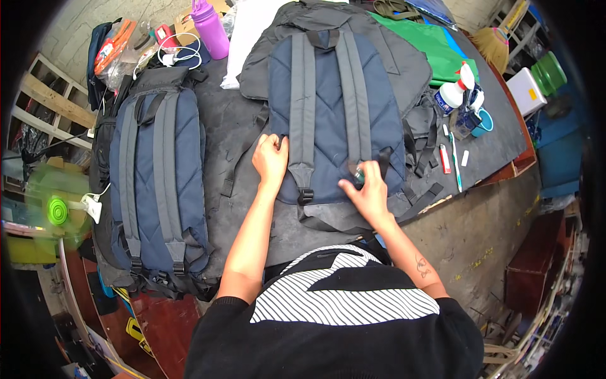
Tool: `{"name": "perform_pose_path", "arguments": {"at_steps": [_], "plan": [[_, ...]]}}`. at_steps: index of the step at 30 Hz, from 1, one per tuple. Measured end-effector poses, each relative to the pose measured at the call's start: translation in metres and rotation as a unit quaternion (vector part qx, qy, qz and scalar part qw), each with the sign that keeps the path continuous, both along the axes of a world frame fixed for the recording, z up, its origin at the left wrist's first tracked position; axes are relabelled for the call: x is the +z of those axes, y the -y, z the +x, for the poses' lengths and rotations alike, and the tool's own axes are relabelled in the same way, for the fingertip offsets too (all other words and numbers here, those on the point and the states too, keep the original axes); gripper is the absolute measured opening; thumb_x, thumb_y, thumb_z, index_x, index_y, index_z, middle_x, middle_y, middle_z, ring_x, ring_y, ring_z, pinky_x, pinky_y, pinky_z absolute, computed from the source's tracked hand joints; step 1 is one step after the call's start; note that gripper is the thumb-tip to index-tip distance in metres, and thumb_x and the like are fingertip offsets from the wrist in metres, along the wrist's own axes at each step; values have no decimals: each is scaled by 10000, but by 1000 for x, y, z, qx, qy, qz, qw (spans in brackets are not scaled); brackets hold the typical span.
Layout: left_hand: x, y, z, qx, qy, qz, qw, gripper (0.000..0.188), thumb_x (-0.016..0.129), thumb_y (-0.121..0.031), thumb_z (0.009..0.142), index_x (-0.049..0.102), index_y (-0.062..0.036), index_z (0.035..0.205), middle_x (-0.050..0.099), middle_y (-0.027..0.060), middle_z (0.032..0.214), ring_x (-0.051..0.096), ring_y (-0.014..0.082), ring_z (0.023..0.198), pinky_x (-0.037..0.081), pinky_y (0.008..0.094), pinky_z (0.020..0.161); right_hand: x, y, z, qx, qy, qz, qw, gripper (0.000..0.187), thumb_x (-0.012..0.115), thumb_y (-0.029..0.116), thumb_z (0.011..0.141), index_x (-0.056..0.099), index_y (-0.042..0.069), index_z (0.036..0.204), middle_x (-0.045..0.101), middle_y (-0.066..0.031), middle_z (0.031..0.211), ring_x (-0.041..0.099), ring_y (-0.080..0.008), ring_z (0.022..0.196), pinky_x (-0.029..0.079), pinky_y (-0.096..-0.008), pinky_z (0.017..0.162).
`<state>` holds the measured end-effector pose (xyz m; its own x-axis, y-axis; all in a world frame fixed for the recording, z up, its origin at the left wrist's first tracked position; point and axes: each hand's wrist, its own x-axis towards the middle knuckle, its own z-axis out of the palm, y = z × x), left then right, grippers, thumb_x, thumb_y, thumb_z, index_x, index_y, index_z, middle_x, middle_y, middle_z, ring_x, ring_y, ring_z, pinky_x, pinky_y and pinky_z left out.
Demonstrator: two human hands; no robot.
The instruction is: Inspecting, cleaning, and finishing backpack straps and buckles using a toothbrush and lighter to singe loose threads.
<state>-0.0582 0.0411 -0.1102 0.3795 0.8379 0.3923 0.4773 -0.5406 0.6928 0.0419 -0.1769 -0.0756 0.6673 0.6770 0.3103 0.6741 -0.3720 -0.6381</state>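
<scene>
A navy-blue backpack (328, 120) lies on the table with its two grey padded shoulder straps facing up. At its left side edge my left hand (271, 161) is closed, its curled fingers gripping the edge, where a dark bit of fabric or webbing shows. My right hand (370, 192) is bent over the lower right of the backpack, by the end of the right shoulder strap (356, 107). Between its thumb and fingers is a small, dark, shiny item with a greenish glint, too small to name. A black buckle (305, 195) ends the left shoulder strap.
A second navy backpack (148, 170) lies at the left of the dark table (221, 132). Grey pack pieces (265, 63) and green fabric (416, 47) lie behind. At right are a spray bottle (451, 95), blue cup (483, 122), red lighter (445, 159) and toothbrush (455, 161). A fan (58, 210) spins left.
</scene>
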Motion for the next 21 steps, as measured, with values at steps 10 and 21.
{"name": "perform_pose_path", "arguments": {"at_steps": [10, 21], "plan": [[32, -3, -19, -82, 183, -61, 978, 279, 600, 34, 692, 593, -32, 963, 548, 64, 894, 559, 185, 813, 445, 288, 733, -1, 18, 16, -30, -131, 152, 979, 309, 669, 103, 815, 522, 10, 1071, 512, -21, 889, 475, -90, 766, 413, -225, 707], [46, 71, -24, -278, 247, -363, 854, 675, 639, 116, 731, 445, -89, 1344, 506, -11, 888, 484, 48, 787, 424, 179, 709, 19, -17, -4, 165, -238, 156, 945, 431, 581, -65, 763, 553, 20, 1185, 540, -17, 943, 465, -63, 741, 418, -207, 699]]}}
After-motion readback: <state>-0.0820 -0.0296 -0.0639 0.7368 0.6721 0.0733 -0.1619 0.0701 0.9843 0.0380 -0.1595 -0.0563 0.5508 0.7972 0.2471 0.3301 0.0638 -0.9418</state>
